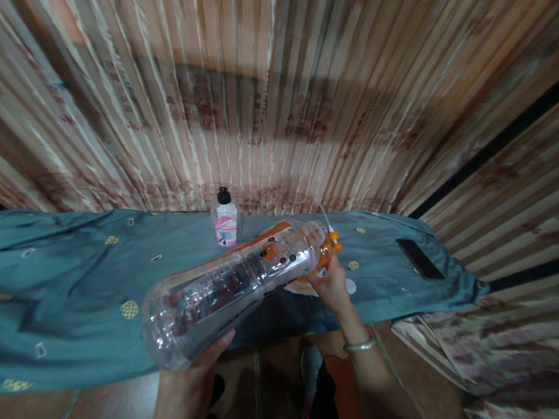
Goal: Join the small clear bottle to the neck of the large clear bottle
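Note:
A large clear plastic bottle (232, 293) with an orange and black printed design lies tilted across the view, its base low at the left and its neck higher at the right. My left hand (200, 357) grips it from below near the base. At the neck end, my right hand (333, 285) is closed around an orange see-through piece (326, 252) with small orange knobs and a thin white tube sticking up. Whether that piece is joined to the bottle I cannot tell. Partly hidden beneath lies a flat white and orange item (351, 286) on the cloth.
A small bottle (225, 228) with a black cap and pink-white label stands behind on the teal patterned cloth (77, 276). A black phone (419, 258) lies at the right. Pleated curtains (255, 111) hang behind; a tiled floor (107, 409) and a shoe (311, 364) show below.

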Demonstrator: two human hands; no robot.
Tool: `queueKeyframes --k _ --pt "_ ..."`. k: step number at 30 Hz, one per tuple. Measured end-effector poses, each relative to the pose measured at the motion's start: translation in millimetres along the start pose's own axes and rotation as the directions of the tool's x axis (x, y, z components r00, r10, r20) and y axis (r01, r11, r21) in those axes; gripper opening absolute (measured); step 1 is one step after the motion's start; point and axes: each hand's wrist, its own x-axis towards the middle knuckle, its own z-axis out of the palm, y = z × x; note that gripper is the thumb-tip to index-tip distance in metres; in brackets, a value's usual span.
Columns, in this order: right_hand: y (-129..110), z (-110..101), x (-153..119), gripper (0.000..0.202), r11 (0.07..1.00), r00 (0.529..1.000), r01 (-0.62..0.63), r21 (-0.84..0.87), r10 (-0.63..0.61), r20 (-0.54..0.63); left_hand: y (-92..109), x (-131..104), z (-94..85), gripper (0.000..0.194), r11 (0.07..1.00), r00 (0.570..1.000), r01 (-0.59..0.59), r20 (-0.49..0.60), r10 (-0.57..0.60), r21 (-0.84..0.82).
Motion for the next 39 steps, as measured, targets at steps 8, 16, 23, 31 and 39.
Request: queueKeyframes --k 8,16,23,31,39 --pt "-0.9 -0.9 -0.4 0.060 0.999 0.999 -0.041 -0.008 0.041 0.010 7.4 -3.5 5.4 0.085 0.999 0.999 0.046 0.027 -0.046 -0.013" --pt "0.7 -0.5 -0.7 0.062 0.999 1.000 -0.019 -0.029 0.020 0.015 6.5 -2.2 5.0 0.088 0.999 0.998 0.024 0.052 -0.023 -0.024" --pt "1.6 0.0 -0.8 0.061 0.999 0.999 -0.047 -0.017 0.047 0.021 5.3 -2.4 7.0 0.086 0.998 0.997 0.034 0.065 -0.031 -0.052" --pt "4.2 0.2 -1.3 0.062 1.000 1.000 -0.019 0.009 0.019 0.008 9.2 -3.3 13.0 0.087 0.995 0.996 0.070 0.059 -0.066 -0.070" --pt "8.2 2.8 -0.6 0.066 0.999 0.999 -0.036 0.014 0.036 -0.001 10.0 1.4 10.0 0.084 0.995 0.993 0.082 0.086 -0.076 -0.062"
